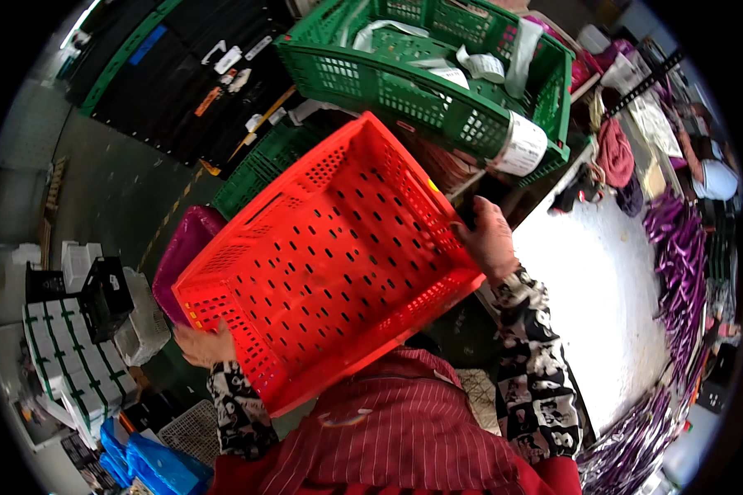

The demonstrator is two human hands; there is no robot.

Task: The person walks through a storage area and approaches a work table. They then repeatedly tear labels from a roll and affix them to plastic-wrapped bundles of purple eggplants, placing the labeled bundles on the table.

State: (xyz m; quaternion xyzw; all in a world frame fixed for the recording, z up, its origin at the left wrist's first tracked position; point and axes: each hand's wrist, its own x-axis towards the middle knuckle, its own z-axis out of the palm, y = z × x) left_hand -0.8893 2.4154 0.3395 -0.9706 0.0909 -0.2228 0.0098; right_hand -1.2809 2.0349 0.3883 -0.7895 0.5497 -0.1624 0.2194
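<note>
A red perforated plastic crate [330,256], with nothing inside, is held up tilted in front of my body. My left hand [206,345] grips its lower left end, the fingers partly hidden by the rim. On the opposite end, my right hand [489,239] is closed over the upper right edge. Just beyond the red crate stands a green perforated crate [404,91] with strips of clear plastic and white labels in it. A white label [522,144] hangs on its near corner.
To the right is a bright white tabletop [603,305] with purple shiny strips [677,264] along its far side. Behind the red crate are a magenta bag [182,256] and another green crate [264,169]. Stacked white boxes [74,355] stand at left. Another person [714,177] is at far right.
</note>
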